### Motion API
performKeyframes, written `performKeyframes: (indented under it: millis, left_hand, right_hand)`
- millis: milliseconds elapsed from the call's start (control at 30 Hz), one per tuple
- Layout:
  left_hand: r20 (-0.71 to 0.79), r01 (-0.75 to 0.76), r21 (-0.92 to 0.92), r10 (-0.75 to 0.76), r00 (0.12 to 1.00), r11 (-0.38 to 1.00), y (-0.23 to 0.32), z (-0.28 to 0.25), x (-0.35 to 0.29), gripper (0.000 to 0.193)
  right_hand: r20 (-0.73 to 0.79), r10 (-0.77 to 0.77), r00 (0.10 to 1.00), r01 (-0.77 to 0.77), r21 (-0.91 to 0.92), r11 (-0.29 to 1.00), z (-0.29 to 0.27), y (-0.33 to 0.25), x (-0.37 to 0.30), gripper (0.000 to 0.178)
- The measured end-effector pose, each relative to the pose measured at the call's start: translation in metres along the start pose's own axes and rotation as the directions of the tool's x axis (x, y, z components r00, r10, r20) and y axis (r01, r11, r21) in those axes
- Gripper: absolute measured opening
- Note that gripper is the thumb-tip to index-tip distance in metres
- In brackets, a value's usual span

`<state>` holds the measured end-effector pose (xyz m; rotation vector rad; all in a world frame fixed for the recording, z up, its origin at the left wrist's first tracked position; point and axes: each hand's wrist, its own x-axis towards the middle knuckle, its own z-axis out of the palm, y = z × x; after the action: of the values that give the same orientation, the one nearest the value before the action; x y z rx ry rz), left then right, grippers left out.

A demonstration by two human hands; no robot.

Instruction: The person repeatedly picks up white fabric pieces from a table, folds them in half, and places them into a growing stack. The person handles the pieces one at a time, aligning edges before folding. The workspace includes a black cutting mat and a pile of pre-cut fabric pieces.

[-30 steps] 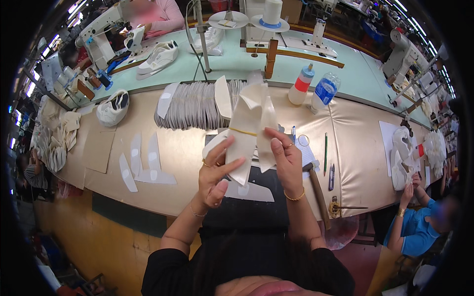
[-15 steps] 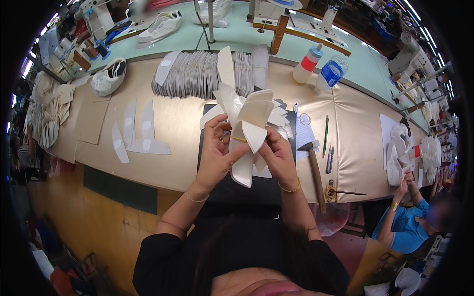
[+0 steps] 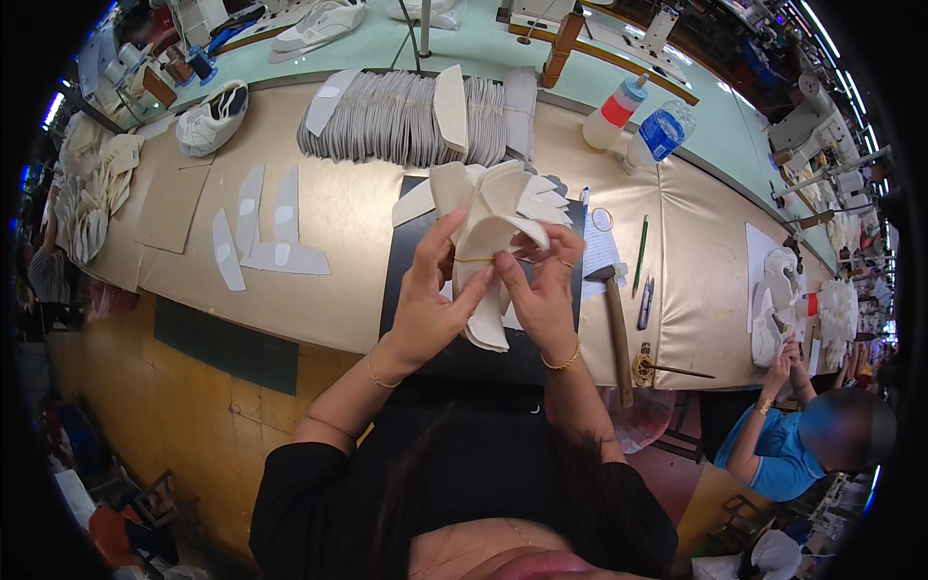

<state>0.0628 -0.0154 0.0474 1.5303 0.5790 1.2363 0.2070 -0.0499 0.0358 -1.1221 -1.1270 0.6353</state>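
1. Over the black mat (image 3: 404, 261), between both hands, is a bundle of cream pieces (image 3: 480, 238), its upper ends fanned apart and a yellow band (image 3: 472, 259) around its middle.
2. On its left side, the left hand (image 3: 430, 302) has its grip closed around the bundle, thumb across the front below the band.
3. On its right side, the right hand (image 3: 543, 302) has its grip on the bundle too, thumb tip at the band, fingers partly hidden behind the pieces.
4. Beyond the mat, a row of grey pieces (image 3: 372, 124) stands packed on the gold-covered table (image 3: 353, 217), with a cream piece (image 3: 449, 108) leaning against its front.
5. Right of the mat lie a hammer (image 3: 617, 324) and a green pencil (image 3: 641, 253).
6. Farther back on the left sits a white shoe (image 3: 210, 124).
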Motion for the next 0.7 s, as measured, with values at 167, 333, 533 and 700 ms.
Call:
performKeyframes:
  millis: [167,333,533,700]
  left_hand:
    - [0.129,0.087,0.097,-0.099,0.987,0.991,0.007,-0.009,-0.004,0.062]
    - [0.261,0.379,-0.122,-0.338,0.904,0.917,0.004,-0.024,0.003,0.038]
    - [0.233,0.594,-0.274,-0.547,0.804,0.756,-0.006,-0.029,-0.001,0.022]
    - [0.367,0.706,-0.059,-0.642,0.673,0.706,0.003,-0.038,0.001,0.015]
  right_hand:
    - [0.115,-0.268,0.956,0.291,-0.436,0.851,-0.014,-0.027,0.015,0.044]
    - [0.296,-0.355,0.887,0.435,-0.275,0.857,-0.017,-0.022,0.012,0.03]
    - [0.435,-0.423,0.795,0.566,-0.282,0.775,-0.013,-0.023,0.005,0.031]
    - [0.441,-0.294,0.848,0.435,-0.26,0.862,-0.025,-0.022,-0.015,0.03]
